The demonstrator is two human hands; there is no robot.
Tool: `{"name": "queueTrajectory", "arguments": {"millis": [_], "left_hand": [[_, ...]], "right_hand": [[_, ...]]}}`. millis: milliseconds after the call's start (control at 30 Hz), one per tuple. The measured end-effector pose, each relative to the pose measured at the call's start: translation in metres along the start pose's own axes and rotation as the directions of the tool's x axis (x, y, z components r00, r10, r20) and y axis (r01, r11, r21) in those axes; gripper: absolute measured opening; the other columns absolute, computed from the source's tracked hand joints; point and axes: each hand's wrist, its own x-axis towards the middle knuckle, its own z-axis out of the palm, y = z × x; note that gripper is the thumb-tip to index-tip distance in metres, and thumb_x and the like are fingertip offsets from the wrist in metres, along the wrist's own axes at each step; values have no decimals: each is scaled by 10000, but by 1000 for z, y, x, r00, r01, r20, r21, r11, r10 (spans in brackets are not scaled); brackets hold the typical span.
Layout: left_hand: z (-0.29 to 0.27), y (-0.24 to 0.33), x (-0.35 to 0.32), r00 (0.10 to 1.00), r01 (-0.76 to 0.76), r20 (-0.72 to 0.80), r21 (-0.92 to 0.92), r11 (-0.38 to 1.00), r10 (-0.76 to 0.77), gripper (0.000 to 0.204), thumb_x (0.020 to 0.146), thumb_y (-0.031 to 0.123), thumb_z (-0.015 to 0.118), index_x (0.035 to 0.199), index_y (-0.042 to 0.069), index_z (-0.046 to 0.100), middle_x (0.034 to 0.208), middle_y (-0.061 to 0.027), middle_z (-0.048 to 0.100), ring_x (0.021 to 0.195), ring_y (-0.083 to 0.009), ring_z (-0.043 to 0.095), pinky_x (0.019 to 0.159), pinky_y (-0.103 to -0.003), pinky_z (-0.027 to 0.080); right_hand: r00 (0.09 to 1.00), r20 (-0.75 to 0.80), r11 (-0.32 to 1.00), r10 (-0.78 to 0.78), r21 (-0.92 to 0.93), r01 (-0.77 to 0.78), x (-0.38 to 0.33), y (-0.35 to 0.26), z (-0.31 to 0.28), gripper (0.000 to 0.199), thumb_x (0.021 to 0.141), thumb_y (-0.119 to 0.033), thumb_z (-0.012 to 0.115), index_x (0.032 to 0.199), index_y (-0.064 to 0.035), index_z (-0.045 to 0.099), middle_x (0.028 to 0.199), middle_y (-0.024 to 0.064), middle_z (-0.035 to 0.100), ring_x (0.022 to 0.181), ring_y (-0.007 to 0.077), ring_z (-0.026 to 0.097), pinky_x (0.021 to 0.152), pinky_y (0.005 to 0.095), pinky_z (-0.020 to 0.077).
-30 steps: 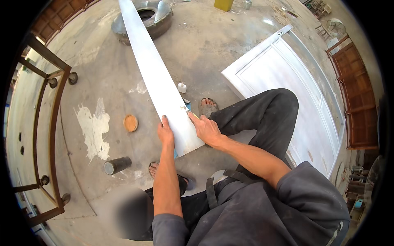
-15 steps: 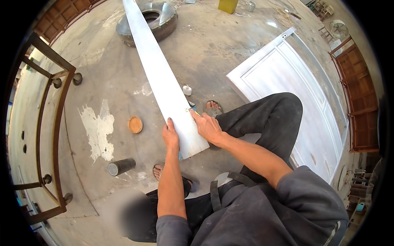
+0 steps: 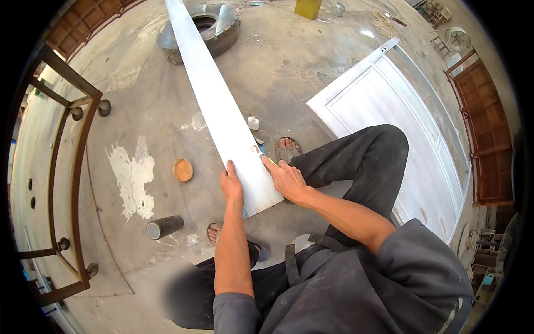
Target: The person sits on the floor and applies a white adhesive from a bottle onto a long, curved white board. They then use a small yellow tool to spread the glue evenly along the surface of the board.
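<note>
both hands stayed on white board, far end cut off

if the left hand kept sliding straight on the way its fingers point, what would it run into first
Nothing but more of the long white board: the left hand points up along its edge. The tyre lies far beyond, though depth is unclear.

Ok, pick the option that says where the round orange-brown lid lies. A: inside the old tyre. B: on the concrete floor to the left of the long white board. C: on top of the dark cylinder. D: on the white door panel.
B: the round orange-brown lid lies flat on the concrete floor, left of the long white board, beside a white paint patch.
</note>
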Motion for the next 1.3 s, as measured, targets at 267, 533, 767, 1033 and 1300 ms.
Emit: {"name": "queueTrajectory", "arguments": {"millis": [267, 533, 767, 1033, 1300], "left_hand": [[0, -5, 4, 1000, 6, 1, -3, 1000, -6, 742, 1025, 590, 465, 1101, -129, 633, 1001, -195, 680, 882, -248, 619, 815, -397, 496], [6, -8, 5, 1000, -18, -1, -36, 999, 18, 721, 1034, 570, 460, 1102, -126, 639, 1009, -189, 683, 884, -242, 619, 814, -390, 494], [6, -7, 5, 1000, -9, 18, 38, 999, 8, 722, 1021, 581, 482, 1119, -119, 633, 1018, -225, 683, 909, -287, 635, 841, -409, 495], [2, -7, 5, 1000, 19, -4, 31, 999, -19, 699, 1024, 563, 486, 1130, -114, 627, 1031, -241, 684, 937, -304, 639, 853, -422, 495], [-1, -11, 4, 1000, 26, -16, 27, 999, -26, 693, 1025, 555, 488, 1134, -117, 620, 1041, -247, 686, 941, -312, 642, 865, -426, 497]], "right_hand": [[1000, -6, 1000, -9, -12, 9, 5, -1, 4, 542, 934, -61, 545, 1469, -143, 506, 947, 270, 636, 794, 467, 687, 728, 540, 564], [988, -123, 995, -98, -19, 96, 27, 13, 12, 509, 945, -70, 542, 1450, -126, 515, 886, 293, 634, 750, 493, 671, 671, 556, 557], [983, -146, 994, -111, -27, 108, 35, 16, 13, 499, 959, -85, 531, 1455, -133, 513, 898, 295, 636, 743, 495, 668, 660, 556, 555], [999, -28, 999, -34, -12, 34, 30, 1, 1, 553, 924, -51, 535, 1467, -150, 507, 981, 296, 647, 823, 477, 685, 749, 538, 559], [1000, 29, 1000, -5, 18, 4, 29, -8, -2, 549, 923, -46, 528, 1464, -142, 506, 972, 301, 639, 834, 495, 671, 760, 538, 548]]}}
